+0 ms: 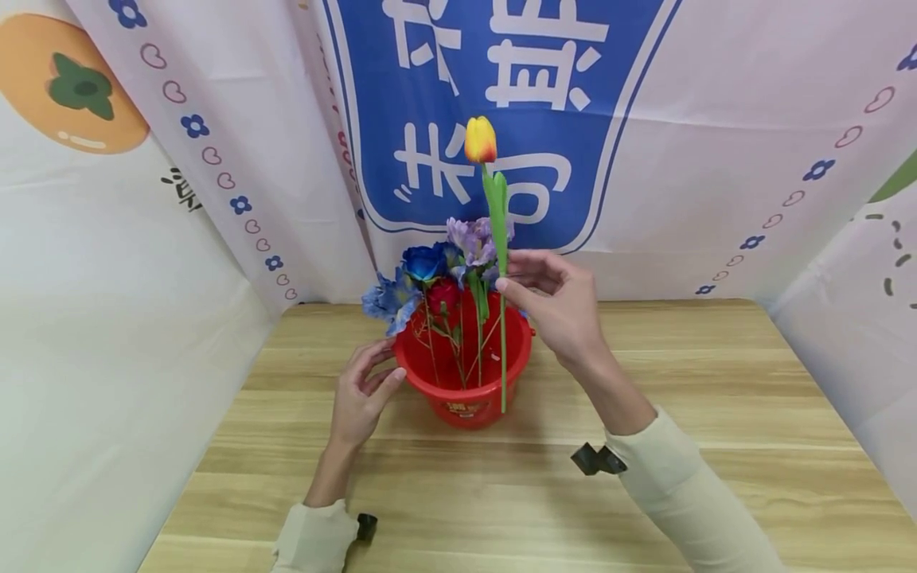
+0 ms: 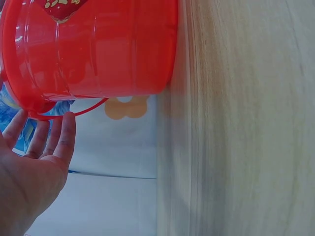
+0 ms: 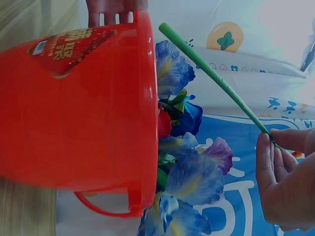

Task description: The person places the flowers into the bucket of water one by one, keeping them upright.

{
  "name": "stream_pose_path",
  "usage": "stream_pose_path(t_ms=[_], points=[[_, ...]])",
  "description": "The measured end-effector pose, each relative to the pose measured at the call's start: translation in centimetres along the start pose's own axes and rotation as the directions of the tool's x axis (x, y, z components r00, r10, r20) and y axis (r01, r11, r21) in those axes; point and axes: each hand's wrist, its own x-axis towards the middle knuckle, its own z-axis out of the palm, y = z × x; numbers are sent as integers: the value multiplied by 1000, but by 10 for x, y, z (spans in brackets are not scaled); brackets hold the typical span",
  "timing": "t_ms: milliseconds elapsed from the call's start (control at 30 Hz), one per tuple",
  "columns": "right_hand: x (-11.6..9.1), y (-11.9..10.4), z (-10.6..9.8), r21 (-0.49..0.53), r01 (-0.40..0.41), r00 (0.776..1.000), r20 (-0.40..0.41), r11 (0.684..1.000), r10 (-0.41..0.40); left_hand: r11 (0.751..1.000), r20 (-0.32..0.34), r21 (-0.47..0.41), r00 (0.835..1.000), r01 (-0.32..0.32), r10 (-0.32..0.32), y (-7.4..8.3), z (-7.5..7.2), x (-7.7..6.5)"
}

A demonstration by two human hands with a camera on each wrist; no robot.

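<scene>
My right hand [image 1: 562,306] pinches the green stem of a yellow-and-red tulip [image 1: 481,141] between thumb and fingertips, holding it upright over the red bucket [image 1: 466,395]. In the right wrist view the stem's lower end [image 3: 172,34] sits clear of the bucket's rim. At the bucket's left side, my left hand [image 1: 364,391] touches the rim and handle [image 2: 88,109] with extended fingertips. Inside the bucket stand a blue rose [image 1: 424,263], a red rose [image 1: 443,295], light blue irises [image 1: 392,301] and a purple flower [image 1: 474,241].
The bucket stands on a wood-grain table [image 1: 680,446]. Right behind it hangs a white cloth with a blue printed panel [image 1: 609,48], and printed cloth walls [image 1: 86,263] rise at both sides. Each wrist carries a small black device [image 1: 598,459].
</scene>
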Motion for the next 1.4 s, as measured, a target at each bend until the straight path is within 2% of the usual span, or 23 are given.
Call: stream_pose_path(t_ms=[300,633,900,1400], points=[[13,-1,15,8,82,996,-31,997,-82,1000,4,1,1000,0,0,0,0,0],[25,7,27,-56,123,990,-58,991,-126,1000,0,4,1000,1,-1,-1,0,-1],[26,20,36,-70,79,996,-39,994,-82,1000,1,3,1000,-8,8,-1,0,0],[21,42,47,-168,-22,999,-26,986,18,1000,3,7,1000,-9,9,-1,0,0]])
